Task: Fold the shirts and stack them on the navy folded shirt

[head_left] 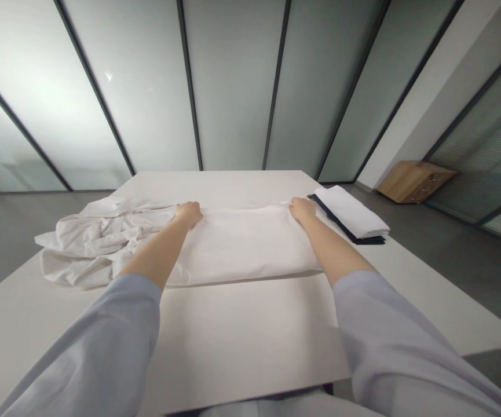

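Note:
A white cloth (245, 243) lies across the middle of the table, its right part flat in a wide strip. My left hand (189, 214) is closed on its far edge, left of the middle. At the far right corner my right hand (302, 209) grips the same edge. Both arms reach forward, and the fingertips are partly hidden behind the hands. To the left, a heap of crumpled white fabric (98, 240) bunches up beside my left hand; whether it is one piece with the flat part I cannot tell.
Right of my right hand lies a folded stack, white cloth (350, 211) on top of dark navy cloth (369, 240). The white table (250, 341) has its near edge close to my body. Beyond it stand frosted glass panels (233, 87) and a wooden cabinet (413, 182) on the floor.

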`<state>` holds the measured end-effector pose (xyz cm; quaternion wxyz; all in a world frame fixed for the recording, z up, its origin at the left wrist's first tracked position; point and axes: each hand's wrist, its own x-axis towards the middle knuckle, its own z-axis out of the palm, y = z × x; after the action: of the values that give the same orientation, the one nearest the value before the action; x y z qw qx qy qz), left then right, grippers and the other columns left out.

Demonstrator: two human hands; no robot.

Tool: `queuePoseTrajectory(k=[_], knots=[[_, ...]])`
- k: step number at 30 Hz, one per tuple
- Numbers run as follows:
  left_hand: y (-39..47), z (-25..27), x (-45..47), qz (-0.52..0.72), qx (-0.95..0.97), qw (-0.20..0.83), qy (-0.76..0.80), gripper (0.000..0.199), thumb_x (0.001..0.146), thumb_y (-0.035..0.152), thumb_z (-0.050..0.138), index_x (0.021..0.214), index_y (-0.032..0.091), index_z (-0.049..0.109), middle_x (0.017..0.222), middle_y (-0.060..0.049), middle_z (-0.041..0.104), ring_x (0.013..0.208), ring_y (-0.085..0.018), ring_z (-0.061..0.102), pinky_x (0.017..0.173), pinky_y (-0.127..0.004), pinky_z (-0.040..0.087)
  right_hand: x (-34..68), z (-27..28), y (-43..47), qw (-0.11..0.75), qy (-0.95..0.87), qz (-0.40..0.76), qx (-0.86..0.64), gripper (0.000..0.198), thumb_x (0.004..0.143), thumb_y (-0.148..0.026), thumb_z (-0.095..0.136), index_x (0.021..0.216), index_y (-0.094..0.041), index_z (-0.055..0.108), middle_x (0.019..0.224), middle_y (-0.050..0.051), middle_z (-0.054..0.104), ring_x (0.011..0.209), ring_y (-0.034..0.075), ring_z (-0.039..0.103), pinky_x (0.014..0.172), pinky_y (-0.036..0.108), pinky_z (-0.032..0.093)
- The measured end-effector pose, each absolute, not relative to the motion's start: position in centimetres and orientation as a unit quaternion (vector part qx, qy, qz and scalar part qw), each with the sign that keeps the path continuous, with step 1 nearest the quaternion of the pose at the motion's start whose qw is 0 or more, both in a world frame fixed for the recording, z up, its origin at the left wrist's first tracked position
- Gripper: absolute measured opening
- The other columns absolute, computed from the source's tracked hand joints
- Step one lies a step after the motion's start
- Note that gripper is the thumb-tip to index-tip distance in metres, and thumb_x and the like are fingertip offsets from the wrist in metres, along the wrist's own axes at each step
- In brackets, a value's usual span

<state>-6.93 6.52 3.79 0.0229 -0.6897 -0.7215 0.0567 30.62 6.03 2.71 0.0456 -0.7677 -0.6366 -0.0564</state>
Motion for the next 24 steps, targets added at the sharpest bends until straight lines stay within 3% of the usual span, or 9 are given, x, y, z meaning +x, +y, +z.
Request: queuePoseTrajectory(k=[6,11,14,19,24], knots=[[4.6,2.6,-5.9,-0.064,-0.700,0.155,-0.694,0.048,0.086,0.024,0.041,0.132,0.012,0.048,0.138,-0.020,0.048,0.131,-0.032,0.038,0.106,-0.047,0.029,29.8,1.7,5.3,0.107,-0.583,-0.077,-0.802,0.053,0.091,-0.044,0.043,0.132,-0.010,0.049,0.134,0.022,0.050,0.122,0.034,0.046,0.095,0.046,0.038],[2.0,2.3,-1.4,-0.004,-0.757,0.026,-0.652,0.061,0.089,0.056,0.031,0.132,0.017,0.047,0.138,-0.018,0.048,0.129,-0.035,0.038,0.100,-0.050,0.036,25.8,1.8,3.3,0.071,-0.736,-0.039,-0.672,0.048,0.092,-0.044,0.042,0.133,-0.020,0.050,0.140,0.014,0.047,0.129,0.030,0.039,0.105,0.044,0.030],[0.9,1.0,0.7,0.021,-0.734,-0.033,-0.678,0.075,0.084,0.069,0.029,0.138,0.020,0.042,0.146,-0.020,0.040,0.132,-0.040,0.035,0.097,-0.061,0.035,23.3,0.6,2.2,0.017,-0.766,0.028,-0.642,0.059,0.092,-0.057,0.035,0.141,-0.026,0.042,0.151,0.012,0.035,0.137,0.033,0.029,0.109,0.051,0.022],[0.9,-1.5,-0.1,0.010,-0.689,-0.044,-0.723,0.089,0.078,0.078,0.020,0.148,0.025,0.029,0.158,-0.015,0.019,0.141,-0.045,0.015,0.103,-0.070,0.021,23.9,-1.8,2.4,-0.007,-0.712,0.099,-0.695,0.078,0.086,-0.073,0.025,0.150,-0.028,0.025,0.159,0.010,0.015,0.143,0.038,0.015,0.109,0.062,0.015],[2.0,-2.2,-3.6,-0.013,-0.670,0.002,-0.742,0.086,0.082,0.075,0.015,0.146,0.022,0.035,0.154,-0.018,0.028,0.140,-0.044,0.020,0.107,-0.065,0.017,27.3,-2.4,3.6,0.007,-0.696,0.078,-0.713,0.074,0.089,-0.069,0.020,0.147,-0.026,0.033,0.159,0.009,0.018,0.143,0.035,0.016,0.111,0.057,0.016]])
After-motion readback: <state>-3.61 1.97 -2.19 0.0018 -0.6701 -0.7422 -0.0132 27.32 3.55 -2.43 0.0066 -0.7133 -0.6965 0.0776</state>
